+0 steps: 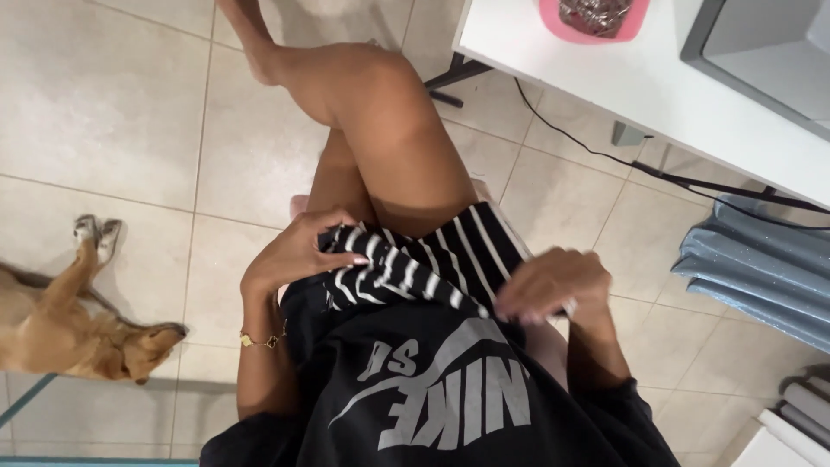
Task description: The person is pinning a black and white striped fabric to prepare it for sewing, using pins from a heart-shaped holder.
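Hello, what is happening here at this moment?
A seated person holds a black-and-white striped cloth on the lap with both hands. The left hand grips one bunched end, and the right hand pinches the other end. A tan dog lies on the tiled floor to the person's left. A white table with a pink dish stands ahead.

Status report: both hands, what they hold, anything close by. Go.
Left hand gripping bunched end of black-and-white striped cloth. Right hand pinching its other end, over the lap. Tan dog lying on tile floor, apart.
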